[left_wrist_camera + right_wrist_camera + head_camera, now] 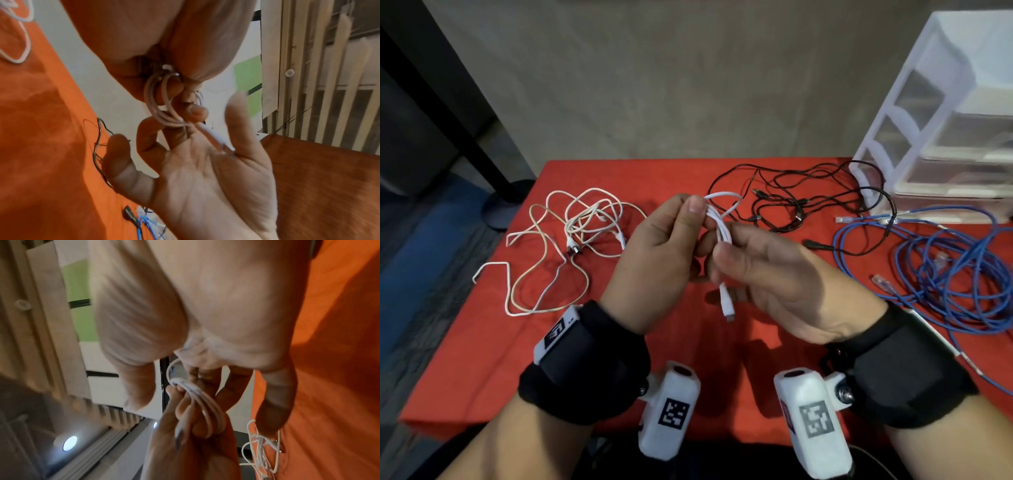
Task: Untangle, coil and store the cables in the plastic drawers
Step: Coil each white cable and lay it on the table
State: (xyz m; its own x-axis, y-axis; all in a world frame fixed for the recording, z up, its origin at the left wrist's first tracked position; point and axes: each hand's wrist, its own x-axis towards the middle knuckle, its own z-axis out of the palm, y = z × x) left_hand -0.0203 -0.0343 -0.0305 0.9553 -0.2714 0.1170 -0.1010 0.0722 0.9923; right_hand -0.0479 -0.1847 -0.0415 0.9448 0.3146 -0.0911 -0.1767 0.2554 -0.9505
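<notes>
Red-covered table [482, 359] carrying loose cables | white cable [723, 233] being coiled above table centre, left of plastic drawers [935, 113] | left hand [654, 260] pinching loops; right hand [774, 274] pinching bundle | light, limp, springy: hold at gathered loops.

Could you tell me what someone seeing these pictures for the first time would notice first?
Centre stage, the left hand and right hand hold a small white cable looped into a coil above the red tablecloth, its plug dangling below. Around them lie three loose tangles: white cables to the left, black cables behind, blue cables to the right, beside clear plastic drawers.
</notes>
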